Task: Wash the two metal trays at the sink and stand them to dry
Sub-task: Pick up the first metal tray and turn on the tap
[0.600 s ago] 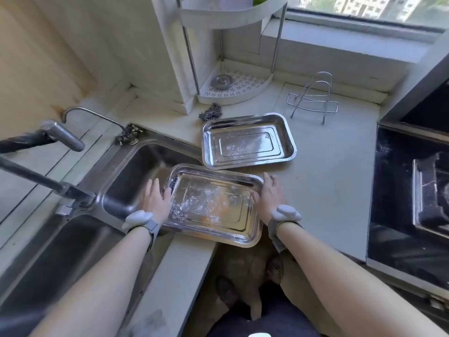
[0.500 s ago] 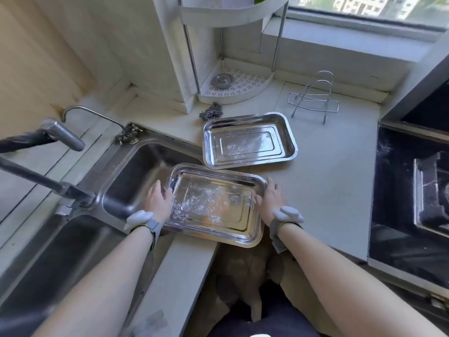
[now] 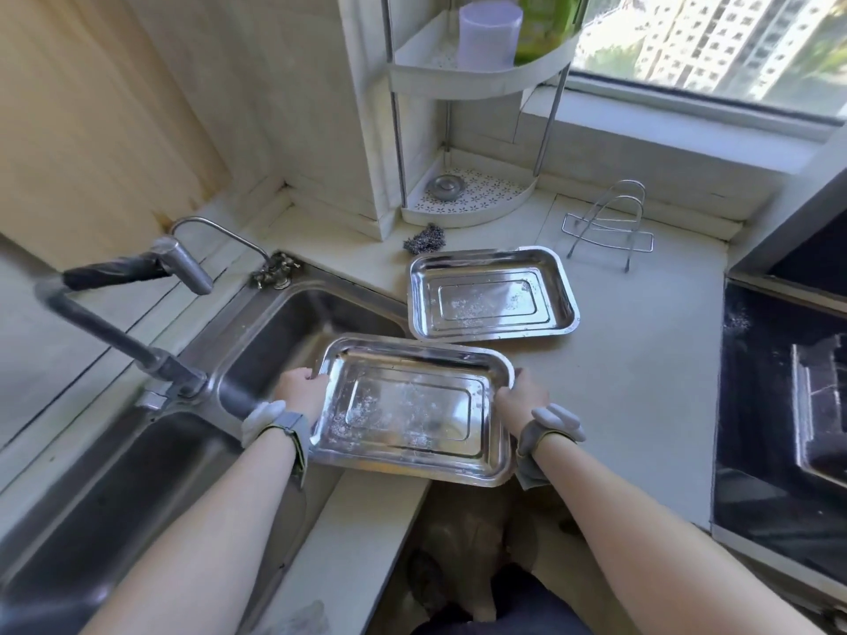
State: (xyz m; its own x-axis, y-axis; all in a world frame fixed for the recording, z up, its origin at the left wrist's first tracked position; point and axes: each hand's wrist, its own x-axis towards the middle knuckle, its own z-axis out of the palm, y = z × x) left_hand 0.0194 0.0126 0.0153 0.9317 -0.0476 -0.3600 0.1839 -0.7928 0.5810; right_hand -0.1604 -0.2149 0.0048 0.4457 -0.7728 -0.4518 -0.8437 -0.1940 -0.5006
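now both hands, left hand (image 3: 300, 390) and right hand (image 3: 522, 396), clamp the short rims of a shallow rectangular steel tray (image 3: 412, 407); likely light, stiff, slippery once wet.

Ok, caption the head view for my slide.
Both hands, left and right, grip the near rectangular steel tray beside the sink.

A single head-worn wide-angle view looks steeply down and forward from close above the counter (image 3: 641, 382). The sink (image 3: 284, 327) lies toward 10 o'clock, the window (image 3: 715, 43) toward 1 o'clock, the stove (image 3: 788, 405) at 3 o'clock. Both forearms enter from 6 o'clock.
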